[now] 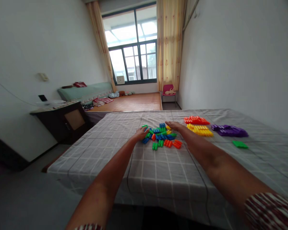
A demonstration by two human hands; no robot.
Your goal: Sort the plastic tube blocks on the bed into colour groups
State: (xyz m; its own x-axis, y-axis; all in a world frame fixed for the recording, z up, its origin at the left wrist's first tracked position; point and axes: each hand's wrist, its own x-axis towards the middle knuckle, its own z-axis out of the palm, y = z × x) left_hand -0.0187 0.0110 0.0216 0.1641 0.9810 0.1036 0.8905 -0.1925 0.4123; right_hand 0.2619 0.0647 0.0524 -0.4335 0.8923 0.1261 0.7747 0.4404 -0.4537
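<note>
Blocks (160,137) in blue, green, orange and yellow lie in a loose heap on the checked tablecloth (105,159), with your left hand (141,132) at the heap's left edge and your right hand (174,125) at its far right edge; you can't tell whether either grips a block. Right of the heap sit red pieces (196,120), yellow pieces (199,130), purple pieces (229,130) and a green piece (240,144). Well beyond it, the square clock (120,80) is too small to read.

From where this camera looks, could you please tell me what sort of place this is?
Probably a bedroom in a home: a broad bed stands below the window, with curtains hanging at both sides.
</note>
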